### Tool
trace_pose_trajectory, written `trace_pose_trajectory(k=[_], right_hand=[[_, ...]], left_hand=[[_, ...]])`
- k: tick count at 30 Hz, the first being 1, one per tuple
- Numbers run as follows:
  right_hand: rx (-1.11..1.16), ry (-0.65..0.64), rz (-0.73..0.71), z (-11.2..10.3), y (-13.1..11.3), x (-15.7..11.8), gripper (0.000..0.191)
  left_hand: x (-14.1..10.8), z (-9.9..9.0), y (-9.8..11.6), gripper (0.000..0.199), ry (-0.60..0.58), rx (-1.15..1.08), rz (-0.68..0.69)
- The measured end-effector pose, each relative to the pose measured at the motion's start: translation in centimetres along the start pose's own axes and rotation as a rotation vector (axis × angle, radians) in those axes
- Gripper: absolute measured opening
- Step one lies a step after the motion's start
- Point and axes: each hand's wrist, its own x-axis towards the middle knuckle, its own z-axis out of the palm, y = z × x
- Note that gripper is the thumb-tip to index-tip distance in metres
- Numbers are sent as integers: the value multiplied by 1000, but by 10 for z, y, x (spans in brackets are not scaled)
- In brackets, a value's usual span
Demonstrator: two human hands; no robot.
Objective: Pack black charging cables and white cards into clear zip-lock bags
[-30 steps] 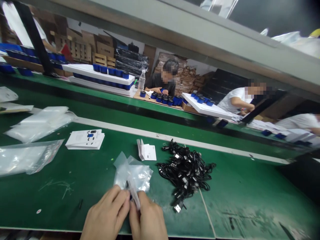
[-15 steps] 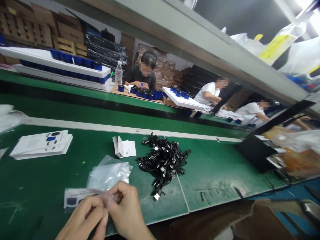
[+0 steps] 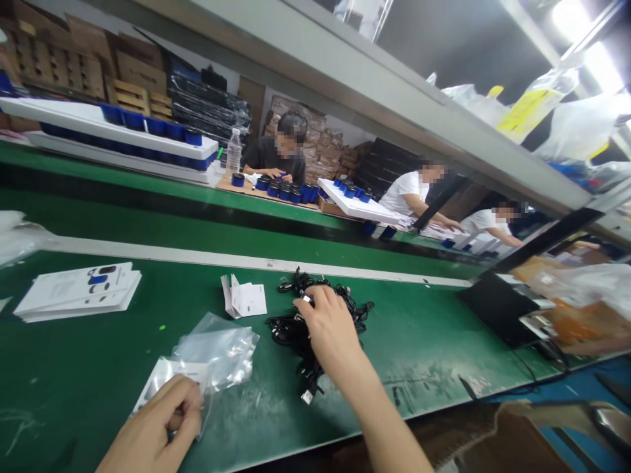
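Observation:
My left hand (image 3: pixel 165 420) pinches a clear plastic bag with a white printed card (image 3: pixel 158 381) inside, low on the green table. Over the pile of black USB cables (image 3: pixel 290 332) reaches my right hand (image 3: pixel 328 322), its fingers bent down onto the cables and their tips partly hidden. Flat clear bags (image 3: pixel 221 348) lie just beyond my left hand. Small folded white leaflets (image 3: pixel 249 299) stand left of the cables. A stack of white printed cards (image 3: pixel 79 292) rests farther left.
Across the green bench (image 3: pixel 419 315), people work beside blue jars (image 3: pixel 283 190) and white trays (image 3: pixel 357 203). A black box (image 3: pixel 497 309) and plastic-wrapped items (image 3: pixel 586 309) are at right. A grey shelf beam (image 3: pixel 345 79) crosses above. Crumpled plastic (image 3: pixel 20 240) lies at far left.
My right hand has left the bag and moved right onto the cables. My left hand still holds the bag, and the card in it is now tilted differently.

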Motion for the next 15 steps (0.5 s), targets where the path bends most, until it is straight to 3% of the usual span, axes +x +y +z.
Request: trace_pose_trajectory(k=[5, 9, 11, 15], right_hand=[[151, -41, -50, -2, 29, 22, 30], [437, 60, 12, -2, 41, 24, 15], [618, 135, 89, -1, 41, 22, 14], [956, 176, 205, 10, 22, 10, 32]], left_hand=[[0, 1, -1, 22, 0, 13, 1], [0, 0, 0, 22, -3, 10, 36], [0, -1, 1, 22, 14, 8, 65], [1, -3, 6, 23, 29, 14, 77]])
